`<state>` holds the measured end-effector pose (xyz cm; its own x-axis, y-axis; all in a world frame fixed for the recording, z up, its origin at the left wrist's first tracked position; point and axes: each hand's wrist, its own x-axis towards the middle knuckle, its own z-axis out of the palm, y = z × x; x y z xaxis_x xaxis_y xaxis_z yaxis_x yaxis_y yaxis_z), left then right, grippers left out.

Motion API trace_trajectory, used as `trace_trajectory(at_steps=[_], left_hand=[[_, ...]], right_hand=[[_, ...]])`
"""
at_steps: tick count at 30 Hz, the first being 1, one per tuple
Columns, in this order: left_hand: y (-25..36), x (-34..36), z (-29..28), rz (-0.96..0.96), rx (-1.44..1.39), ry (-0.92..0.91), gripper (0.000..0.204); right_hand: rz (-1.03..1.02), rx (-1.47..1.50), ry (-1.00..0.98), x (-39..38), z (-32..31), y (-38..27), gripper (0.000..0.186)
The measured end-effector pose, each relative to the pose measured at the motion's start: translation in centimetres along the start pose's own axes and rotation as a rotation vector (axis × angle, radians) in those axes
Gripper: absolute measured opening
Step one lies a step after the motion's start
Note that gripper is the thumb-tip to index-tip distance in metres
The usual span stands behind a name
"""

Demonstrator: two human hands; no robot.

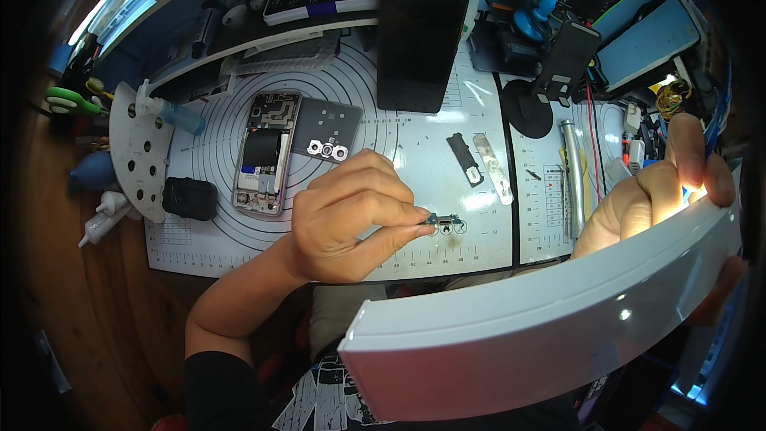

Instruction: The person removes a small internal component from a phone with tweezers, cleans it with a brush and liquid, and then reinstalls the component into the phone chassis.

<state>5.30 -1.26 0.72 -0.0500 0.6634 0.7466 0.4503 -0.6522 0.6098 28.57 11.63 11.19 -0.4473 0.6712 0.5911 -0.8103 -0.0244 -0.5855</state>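
Between thumb and fingertips, my left hand (351, 219) pinches a small circuit board (447, 224) with round openings, above the front part of the white measuring mat (399, 255). My right hand (630, 203) is closed at the far right edge of a glossy white curved lamp head (542, 327). Bright light shows beside its fingers, and part of that hand is hidden behind the lamp head. Left of my left hand lies an opened phone (266, 156) with its inner parts exposed. Its grey back cover (329, 128), with camera rings, rests against its right side.
A black part (465, 160) and a pale strip (492, 168) lie right of centre. A dark tablet-like screen (421, 46) stands behind. At left are a holed white rack (137, 152) and a black box (190, 199). A phone stand (550, 80) occupies the back right.
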Motion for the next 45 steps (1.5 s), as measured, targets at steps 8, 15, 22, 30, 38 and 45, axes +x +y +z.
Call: trace_trajectory(at_steps=[8, 15, 22, 30, 38, 45], left_hand=[[0.0, 0.0, 0.1, -0.003, -0.004, -0.005, 0.022], [0.1, 0.2, 0.2, -0.09, -0.081, -0.031, 0.017], [0.1, -0.1, -0.1, -0.212, -0.17, -0.054, 0.013], [0.1, 0.2, 0.0, -0.198, -0.143, -0.058, 0.013], [0.1, 0.3, 0.0, -0.178, -0.139, -0.06, 0.014], [0.1, 0.3, -0.3, -0.166, -0.122, -0.072, 0.014]], right_hand=[[-0.024, 0.013, -0.028, 0.3, -0.9, -0.1, 0.045], [-0.047, 0.007, -0.051, 0.5, -1.2, -0.7, 0.046], [-0.045, 0.025, -0.054, 0.5, -1.5, -0.4, 0.046], [-0.042, 0.026, -0.065, 0.5, -1.4, -0.5, 0.045], [-0.043, 0.025, -0.074, 0.5, -1.5, -0.5, 0.044], [-0.043, 0.025, -0.09, 0.7, -1.6, -0.4, 0.044]])
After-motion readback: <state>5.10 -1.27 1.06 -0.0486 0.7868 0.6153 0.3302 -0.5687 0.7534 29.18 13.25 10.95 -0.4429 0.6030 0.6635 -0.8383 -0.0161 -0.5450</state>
